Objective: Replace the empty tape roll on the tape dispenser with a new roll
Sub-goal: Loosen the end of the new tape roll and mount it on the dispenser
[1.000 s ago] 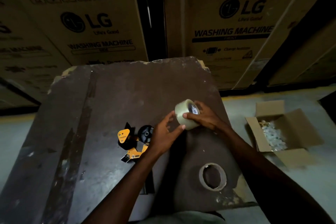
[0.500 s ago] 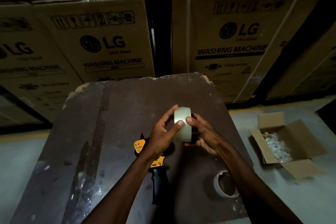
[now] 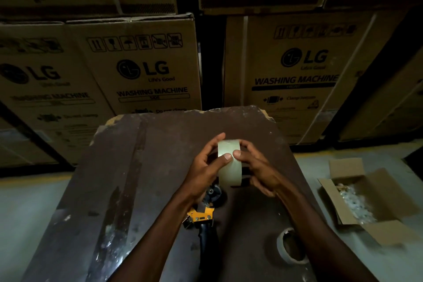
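I hold a new roll of pale clear tape (image 3: 229, 168) upright on edge above the dark table (image 3: 142, 167), its band facing me. My left hand (image 3: 203, 171) grips its left side, thumb pressed on the band. My right hand (image 3: 258, 167) grips the right side, thumb tip meeting the left thumb. Below the hands lies the tape dispenser (image 3: 202, 215) with a yellow body, black hub and black handle; my left forearm partly hides it. The empty cardboard core (image 3: 290, 247) lies on the table near the front right.
Large washing-machine cartons (image 3: 142, 71) are stacked close behind the table. On the grey floor to the right stands an open small cardboard box (image 3: 370, 199) with white packing bits inside. The table's left half has shiny scuffed streaks.
Both hands have raised the roll slightly and turned it edge-on toward me, with the thumbs now meeting on its band. The view has tilted upward. The dispenser and empty core stay in place.
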